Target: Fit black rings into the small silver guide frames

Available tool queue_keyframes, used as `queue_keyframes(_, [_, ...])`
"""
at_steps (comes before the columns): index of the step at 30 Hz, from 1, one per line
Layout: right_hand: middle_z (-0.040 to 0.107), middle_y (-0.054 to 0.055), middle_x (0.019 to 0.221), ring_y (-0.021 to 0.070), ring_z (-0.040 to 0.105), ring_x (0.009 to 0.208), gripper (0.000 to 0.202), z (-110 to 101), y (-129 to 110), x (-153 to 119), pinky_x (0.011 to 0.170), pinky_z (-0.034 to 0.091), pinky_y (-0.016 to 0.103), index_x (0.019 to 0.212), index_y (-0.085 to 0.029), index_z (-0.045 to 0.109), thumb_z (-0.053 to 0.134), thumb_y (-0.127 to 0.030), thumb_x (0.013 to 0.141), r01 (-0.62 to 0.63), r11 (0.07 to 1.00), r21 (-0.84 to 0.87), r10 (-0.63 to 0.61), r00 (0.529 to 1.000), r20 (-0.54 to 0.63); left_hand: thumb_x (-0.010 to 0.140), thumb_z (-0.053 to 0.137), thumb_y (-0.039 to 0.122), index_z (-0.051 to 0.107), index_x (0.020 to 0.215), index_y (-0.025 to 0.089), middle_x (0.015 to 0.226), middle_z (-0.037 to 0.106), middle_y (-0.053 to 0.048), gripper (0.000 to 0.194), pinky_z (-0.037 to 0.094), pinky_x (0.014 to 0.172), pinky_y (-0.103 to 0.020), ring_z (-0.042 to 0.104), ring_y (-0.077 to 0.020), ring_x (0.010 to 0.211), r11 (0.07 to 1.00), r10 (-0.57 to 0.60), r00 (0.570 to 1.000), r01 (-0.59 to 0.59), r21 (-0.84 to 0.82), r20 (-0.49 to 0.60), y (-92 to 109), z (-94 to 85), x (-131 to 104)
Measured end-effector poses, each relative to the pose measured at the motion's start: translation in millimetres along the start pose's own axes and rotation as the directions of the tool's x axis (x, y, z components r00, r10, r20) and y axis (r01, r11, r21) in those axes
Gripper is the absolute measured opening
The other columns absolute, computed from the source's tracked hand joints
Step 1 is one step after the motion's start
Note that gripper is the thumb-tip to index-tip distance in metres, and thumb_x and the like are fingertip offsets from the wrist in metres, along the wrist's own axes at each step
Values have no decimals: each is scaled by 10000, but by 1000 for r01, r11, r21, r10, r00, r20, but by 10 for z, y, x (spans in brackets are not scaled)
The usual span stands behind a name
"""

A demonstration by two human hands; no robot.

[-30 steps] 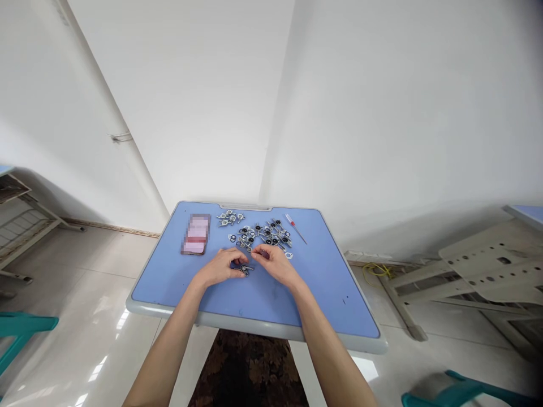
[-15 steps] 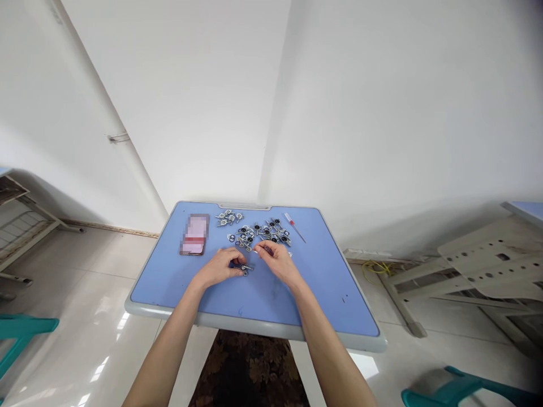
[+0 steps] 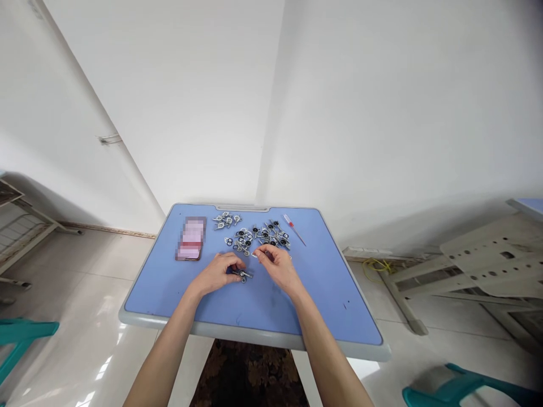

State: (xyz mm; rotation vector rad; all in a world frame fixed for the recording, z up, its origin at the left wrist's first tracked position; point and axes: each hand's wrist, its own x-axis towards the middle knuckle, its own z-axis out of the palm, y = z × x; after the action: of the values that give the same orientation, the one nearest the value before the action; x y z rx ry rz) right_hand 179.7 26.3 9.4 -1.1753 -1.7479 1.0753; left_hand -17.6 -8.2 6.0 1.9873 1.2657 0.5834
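My left hand (image 3: 217, 273) is low over the blue tabletop (image 3: 258, 311), fingers curled around a small metal fitting (image 3: 244, 273) with a short shank that sticks out to the right. A small ring-like end shows below the shank. To its right, my right hand (image 3: 280, 268) is closed in a pinch on a small white piece (image 3: 254, 255), whose exact kind is too small to make out. Just beyond the fingertips lies a loose heap of metal fittings (image 3: 271, 233), several with black round parts. Farther left sits a smaller group of silver fittings (image 3: 227, 219).
A phone (image 3: 190, 239) lies at the table's left. Near the back right is a thin screwdriver (image 3: 293, 228) with a clear and red handle. Behind the table rises a white wall (image 3: 212, 113). Teal stools (image 3: 25, 333) stand on the floor at both sides.
The view has shifted slightly. Both hands stay in nearly the same place over the table, the left still around the metal fitting and the right still pinching the white piece.
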Motion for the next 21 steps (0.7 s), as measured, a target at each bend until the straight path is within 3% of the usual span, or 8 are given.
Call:
queue_keyframes(6, [527, -12, 594, 123, 433, 539, 262, -72, 39, -7, 510, 335, 239, 763, -173, 619, 499, -394, 836, -23, 998, -64, 17, 996, -89, 744, 625, 142, 633, 922, 210, 940, 620, -17, 190, 385, 890, -321, 561, -187, 920, 999, -15, 1000, 15, -42, 13, -31, -10, -19])
queue_keyframes(9, [621, 18, 712, 148, 519, 603, 188, -125, 72, -11, 556, 377, 255, 809, -189, 633, 492, -308, 845, -36, 965, -259, -3, 989, -147, 716, 539, 53, 632, 954, 211, 966, 619, -24, 301, 414, 872, -306, 563, -179, 918, 996, 0, 1000, -1, -85, -8, -74, -7, -34])
queue_keyframes(14, [654, 47, 985, 175, 624, 793, 166, -103, 86, -9, 654, 417, 266, 985, -219, 639, 528, -227, 862, -54, 798, -600, 27, 998, -54, 651, 419, -23, 620, 1005, 198, 967, 621, -30, 463, 451, 821, -288, 574, -166, 894, 990, -38, 996, 27, -136, -79, -116, -17, -58])
queue_keyframes(21, [617, 74, 1053, 190, 635, 788, 253, 8, 32, 66, 578, 381, 266, 1146, -255, 590, 492, -288, 916, 12, 552, -834, 105, 991, 84, 746, 438, 43, 619, 990, 197, 927, 650, -18, 340, 457, 779, -277, 588, -152, 834, 987, -106, 974, 79, -138, -202, -95, -24, -44])
